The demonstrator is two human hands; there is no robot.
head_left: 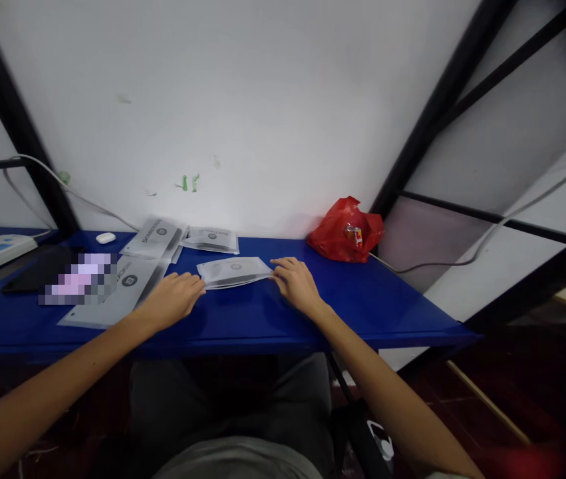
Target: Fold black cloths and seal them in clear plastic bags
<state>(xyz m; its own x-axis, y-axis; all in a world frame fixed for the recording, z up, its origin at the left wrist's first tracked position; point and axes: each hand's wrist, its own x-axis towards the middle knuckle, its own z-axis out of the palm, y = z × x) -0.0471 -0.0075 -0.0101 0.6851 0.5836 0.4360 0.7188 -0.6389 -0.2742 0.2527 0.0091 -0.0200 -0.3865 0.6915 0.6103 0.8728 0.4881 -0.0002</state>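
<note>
both hands (235, 293) touching grey pouch (233, 271), blue table (387, 299)
</note>
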